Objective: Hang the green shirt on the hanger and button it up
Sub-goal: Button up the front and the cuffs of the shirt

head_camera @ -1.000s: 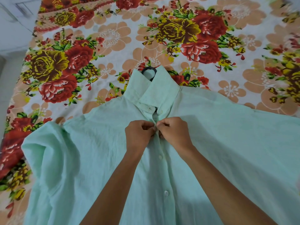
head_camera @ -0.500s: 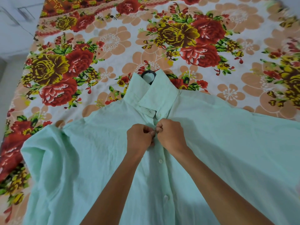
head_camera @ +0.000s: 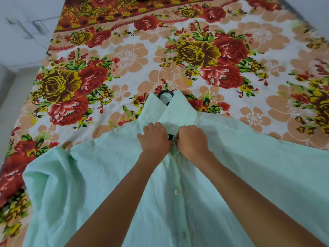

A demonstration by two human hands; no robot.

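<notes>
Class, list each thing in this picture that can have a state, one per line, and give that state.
green shirt: spread flat on the bed, lower buttons fastened, top open
hanger: inside the shirt, hook poking out at the collar
left hand: gripping the shirt's placket
right hand: gripping the shirt's placket
bedsheet: spread flat

A bed (head_camera: pixel 178 56) covered by a floral sheet (head_camera: pixel 128 56) of red, yellow and peach blooms carries 1 mint-green shirt (head_camera: pixel 99 175) spread flat, collar toward the far side, with a black hanger hook (head_camera: pixel 165 93) poking out.
</notes>
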